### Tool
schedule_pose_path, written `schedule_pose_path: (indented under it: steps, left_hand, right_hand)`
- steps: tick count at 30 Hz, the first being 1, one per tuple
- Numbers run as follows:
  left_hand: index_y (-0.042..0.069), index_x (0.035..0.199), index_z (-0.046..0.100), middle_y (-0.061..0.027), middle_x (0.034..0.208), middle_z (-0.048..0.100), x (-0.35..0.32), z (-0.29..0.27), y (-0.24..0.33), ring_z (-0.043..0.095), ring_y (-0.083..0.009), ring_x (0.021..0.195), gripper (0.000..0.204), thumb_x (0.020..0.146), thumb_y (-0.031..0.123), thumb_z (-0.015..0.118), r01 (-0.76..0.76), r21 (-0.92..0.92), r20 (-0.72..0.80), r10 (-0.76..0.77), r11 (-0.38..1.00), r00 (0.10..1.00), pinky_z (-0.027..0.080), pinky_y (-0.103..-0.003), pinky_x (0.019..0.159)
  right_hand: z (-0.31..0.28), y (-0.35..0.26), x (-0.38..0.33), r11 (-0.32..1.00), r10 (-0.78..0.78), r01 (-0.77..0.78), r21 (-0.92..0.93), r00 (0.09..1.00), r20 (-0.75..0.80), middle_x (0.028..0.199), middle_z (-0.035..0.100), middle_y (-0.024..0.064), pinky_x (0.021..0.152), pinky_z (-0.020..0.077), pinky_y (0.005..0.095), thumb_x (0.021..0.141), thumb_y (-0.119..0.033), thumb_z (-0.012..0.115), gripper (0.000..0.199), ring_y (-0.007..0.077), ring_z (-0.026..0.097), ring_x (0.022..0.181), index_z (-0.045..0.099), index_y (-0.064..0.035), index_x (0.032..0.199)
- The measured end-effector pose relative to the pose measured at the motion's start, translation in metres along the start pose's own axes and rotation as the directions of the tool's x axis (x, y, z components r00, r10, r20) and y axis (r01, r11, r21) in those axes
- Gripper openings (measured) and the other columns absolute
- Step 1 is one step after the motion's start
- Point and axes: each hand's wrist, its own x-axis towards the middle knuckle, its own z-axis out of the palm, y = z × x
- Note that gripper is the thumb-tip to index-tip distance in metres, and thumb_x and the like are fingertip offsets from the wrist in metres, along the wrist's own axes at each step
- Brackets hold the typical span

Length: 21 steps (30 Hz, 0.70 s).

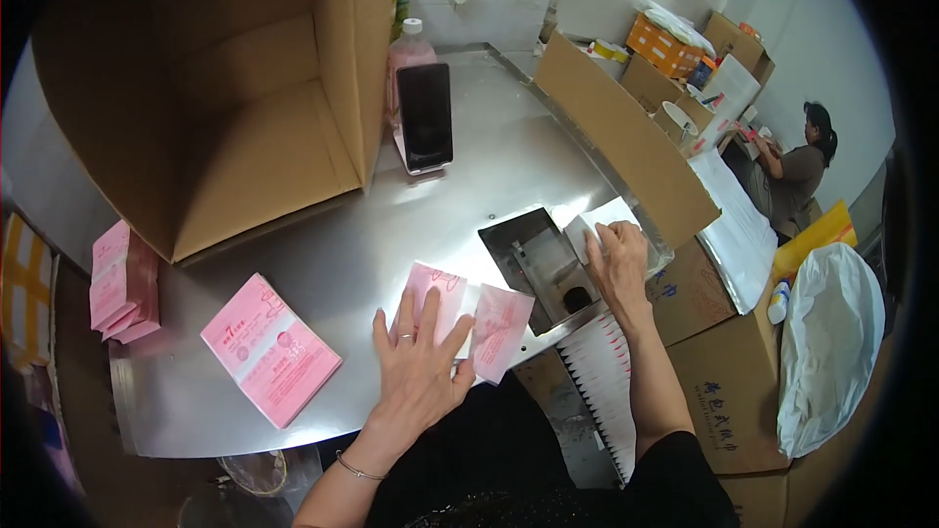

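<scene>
My left hand (416, 362) lies on the metal table with its fingers spread over a pink-and-white plastic packet (435, 284). Beside its thumb, a thin pink wrapper piece (504, 330) reaches toward a rectangular recess (514, 244) cut in the tabletop. At the recess's right side, my right hand (621, 264) has its fingers bent around a white block (579, 235) that looks like folded tissue; the fingers partly cover it. Below the right forearm is a long row of white folded pieces (597, 372) with red marks along one edge.
A large open carton (264, 147) stands at the back left, beside a phone (425, 117) on a stand. Pink packets (272, 350) form a pile at the left; another pile (124, 279) is farther left. Cartons (729, 391) line the right; a person (802, 171) sits beyond.
</scene>
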Motion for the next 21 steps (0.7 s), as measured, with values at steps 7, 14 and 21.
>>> schedule_pose_path:
  steps: [7, 14, 21]
  left_hand:
    - [0.012, 0.121, 0.064, -0.0129, 0.103, 0.056, 0.002, -0.008, 0.010, 0.050, -0.0286, 0.090, 0.056, 0.080, 0.049, 0.073, 0.103, 0.053, 0.126, -0.109, 0.993, 0.986, 0.035, -0.043, 0.076]
    - [0.009, 0.112, 0.064, -0.0128, 0.095, 0.052, 0.000, -0.007, 0.009, 0.049, -0.0272, 0.088, 0.062, 0.078, 0.060, 0.073, 0.096, 0.087, 0.050, -0.101, 0.992, 0.994, 0.034, -0.041, 0.077]
    - [0.004, 0.110, 0.064, -0.0163, 0.104, 0.055, -0.012, -0.003, 0.006, 0.053, -0.0309, 0.094, 0.057, 0.083, 0.053, 0.070, 0.170, 0.041, 0.062, -0.173, 0.985, 0.983, 0.041, -0.046, 0.079]
  right_hand:
    - [0.004, 0.002, 0.011, 0.993, 0.093, -0.095, 0.073, 0.995, 0.034, 0.081, 0.061, 0.0120, 0.077, 0.0434, 0.0440, 0.091, -0.015, 0.062, 0.023, 0.0294, 0.059, 0.086, 0.072, -0.0008, 0.077]
    - [0.004, 0.006, 0.006, 0.995, 0.087, -0.088, 0.051, 0.996, 0.028, 0.085, 0.063, 0.0127, 0.078, 0.0437, 0.0447, 0.091, -0.015, 0.064, 0.017, 0.0308, 0.059, 0.087, 0.073, -0.0017, 0.084]
    - [0.004, 0.011, 0.002, 0.998, 0.031, -0.026, 0.053, 0.994, -0.101, 0.098, 0.067, 0.0158, 0.085, 0.0480, 0.0421, 0.081, 0.000, 0.063, 0.028, 0.0348, 0.062, 0.099, 0.070, -0.0027, 0.108]
